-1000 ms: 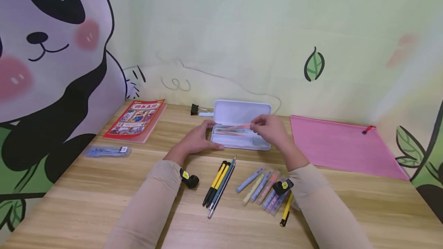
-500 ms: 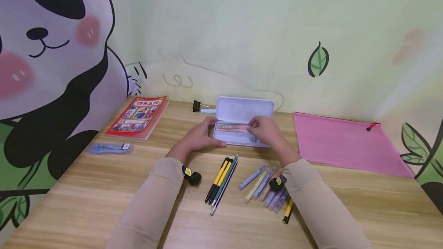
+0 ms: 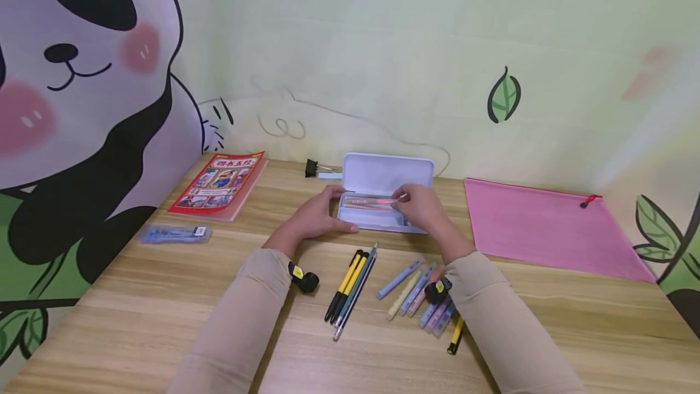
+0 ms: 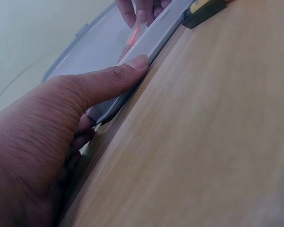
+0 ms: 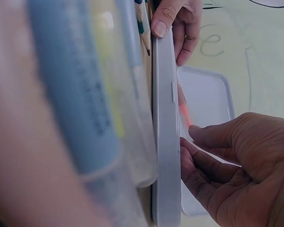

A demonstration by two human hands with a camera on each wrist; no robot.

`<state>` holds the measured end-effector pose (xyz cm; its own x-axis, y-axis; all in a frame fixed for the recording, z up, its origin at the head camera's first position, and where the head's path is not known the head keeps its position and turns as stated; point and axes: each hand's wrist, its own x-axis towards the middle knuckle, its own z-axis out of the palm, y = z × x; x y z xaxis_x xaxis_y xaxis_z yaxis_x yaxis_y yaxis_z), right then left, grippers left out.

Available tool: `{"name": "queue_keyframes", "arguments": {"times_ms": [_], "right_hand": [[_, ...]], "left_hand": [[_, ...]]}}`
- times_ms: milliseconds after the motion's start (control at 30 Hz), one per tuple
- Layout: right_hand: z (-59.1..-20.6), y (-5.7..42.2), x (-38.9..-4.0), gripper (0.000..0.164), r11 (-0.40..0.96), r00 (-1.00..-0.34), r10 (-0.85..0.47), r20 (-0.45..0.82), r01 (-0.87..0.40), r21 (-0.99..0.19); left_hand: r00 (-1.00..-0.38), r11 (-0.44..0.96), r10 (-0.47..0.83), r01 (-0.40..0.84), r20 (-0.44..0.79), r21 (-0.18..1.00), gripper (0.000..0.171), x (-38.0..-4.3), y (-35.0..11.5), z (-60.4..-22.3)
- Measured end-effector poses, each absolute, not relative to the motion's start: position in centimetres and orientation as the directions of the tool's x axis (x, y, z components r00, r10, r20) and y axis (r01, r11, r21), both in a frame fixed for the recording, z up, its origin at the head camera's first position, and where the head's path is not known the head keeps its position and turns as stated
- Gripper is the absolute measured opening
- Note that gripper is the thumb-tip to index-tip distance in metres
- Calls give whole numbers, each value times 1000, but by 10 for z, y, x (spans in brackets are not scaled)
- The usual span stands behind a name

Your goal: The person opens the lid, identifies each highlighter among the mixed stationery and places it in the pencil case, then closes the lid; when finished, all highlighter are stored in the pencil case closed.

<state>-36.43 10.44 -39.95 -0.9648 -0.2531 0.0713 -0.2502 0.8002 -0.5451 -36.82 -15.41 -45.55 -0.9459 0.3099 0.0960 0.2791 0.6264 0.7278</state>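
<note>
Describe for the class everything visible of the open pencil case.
The pencil case is pale whitish-lilac, smooth and plastic-looking, with rounded corners. Its lid stands raised at the back; its shallow tray lies on the wooden table, divided into front and rear compartments. The left hand grips its left end, thumb along the front edge. The right hand partly hides its right end, pinching a pen with a pinkish-orange section over the rear compartment.

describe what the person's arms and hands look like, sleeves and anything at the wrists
The left sleeve and right sleeve are plain beige, ending near the wrists. The left hand and right hand wear no gloves. Beside the cuffs sit small black units, the left camera and right camera, each with a yellow patch.
</note>
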Motion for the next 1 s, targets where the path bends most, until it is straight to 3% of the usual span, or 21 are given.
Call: {"name": "queue_keyframes", "arguments": {"times_ms": [167,300,400,533,633,733,1000], "right_hand": [[-396,113,-362,31,797,-969,-241,53,-229,-559],[-387,124,-356,32,759,-954,-286,90,-283,-586],[-380,135,-344,29,698,-904,-407,129,-399,-595],[-385,154,-321,25,602,-798,-599,65,-502,-621],[-402,174,-309,23,572,-765,-643,-12,-470,-672],[-423,193,-304,23,541,-780,-625,-34,-402,-739],[-448,208,-311,21,432,-768,-637,70,-430,-793]], "left_hand": [[-940,623,329,290,93,726,106,-370,-148,-454],[-941,623,327,285,90,729,108,-371,-146,-453],[-946,624,312,278,93,730,109,-370,-148,-453],[-949,635,301,272,93,723,110,-367,-151,-458],[-950,633,298,270,94,725,109,-365,-150,-462],[-947,632,309,272,86,726,110,-363,-147,-466],[-955,661,282,258,85,704,113,-364,-145,-463]]}}
